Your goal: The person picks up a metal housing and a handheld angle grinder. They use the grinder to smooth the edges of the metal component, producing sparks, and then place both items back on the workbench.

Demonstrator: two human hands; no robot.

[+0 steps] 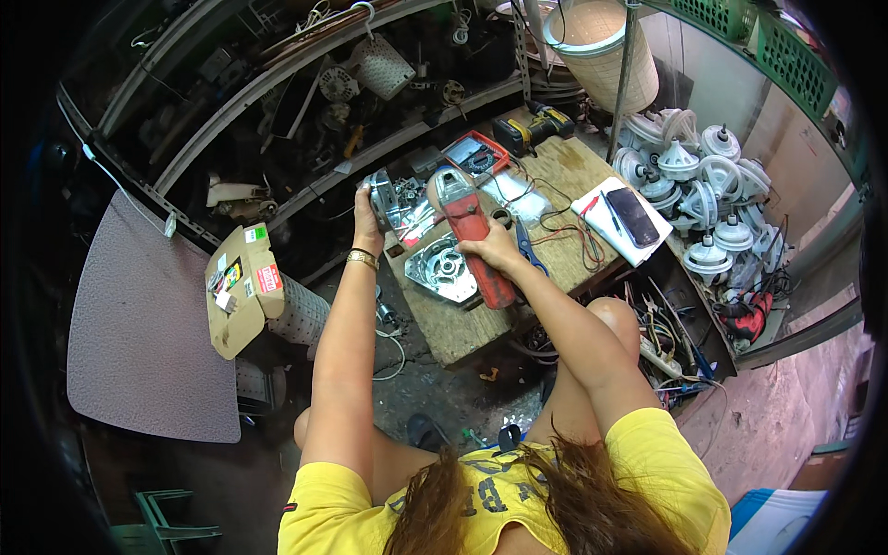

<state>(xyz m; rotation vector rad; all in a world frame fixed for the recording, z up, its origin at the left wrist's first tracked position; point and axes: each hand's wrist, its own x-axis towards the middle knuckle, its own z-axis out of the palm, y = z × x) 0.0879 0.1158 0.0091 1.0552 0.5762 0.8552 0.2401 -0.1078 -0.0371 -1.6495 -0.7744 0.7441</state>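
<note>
My left hand is raised over the left edge of a wooden worktable, its fingers closed round a silver metal housing. In my right hand is a long red angle grinder, its grey metal head pointing away from me. Below and left of the grinder, a cast metal cover with a round centre lies on the table. Blue-handled scissors lie just right of my right hand. Small loose metal parts sit in clear plastic beside the housing.
A multimeter with leads, a yellow-black cordless drill and a phone on white paper occupy the table's far and right parts. White fan motors pile up at right. An open cardboard box stands left, before dark shelving.
</note>
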